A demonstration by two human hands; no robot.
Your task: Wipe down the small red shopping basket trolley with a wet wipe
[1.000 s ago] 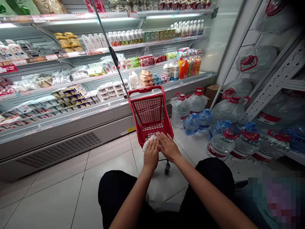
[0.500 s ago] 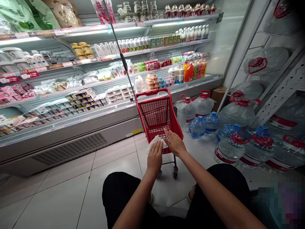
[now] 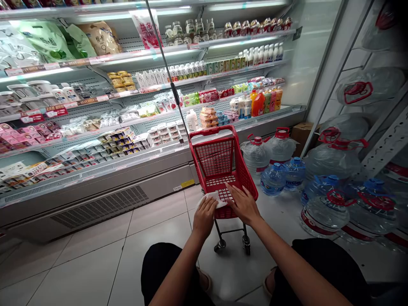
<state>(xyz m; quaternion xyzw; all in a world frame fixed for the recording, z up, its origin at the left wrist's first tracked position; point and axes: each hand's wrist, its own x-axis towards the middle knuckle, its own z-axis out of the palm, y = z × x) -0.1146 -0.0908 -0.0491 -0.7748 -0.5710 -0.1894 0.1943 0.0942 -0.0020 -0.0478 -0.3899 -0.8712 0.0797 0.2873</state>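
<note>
A small red shopping cart (image 3: 214, 155) with slatted basket walls stands before my knees on dark wheels. My left hand (image 3: 205, 216) presses a folded white cloth (image 3: 213, 196) against the near left rim of the basket, fingers closed over it. Whether the cloth is paper or fabric I cannot tell. To the right, my right hand (image 3: 245, 205) lies over the near right part of the basket with its fingers stretched out and nothing in them. Its fingertips are close to the cloth's right end.
Behind the cart runs an open refrigerated shelf (image 3: 127, 165) stocked with yogurt, milk bottles and bags. Large water jugs (image 3: 325, 212) and smaller blue-capped bottles (image 3: 273, 178) crowd the floor on the right. A dark thin pole (image 3: 174, 87) rises beside the cart. Pale tiles (image 3: 86, 259) cover the floor.
The view has tilted up a little, so the cart and hands appear lower and further right. My left hand keeps the cloth at the rim; my right hand's fingers have spread slightly.
</note>
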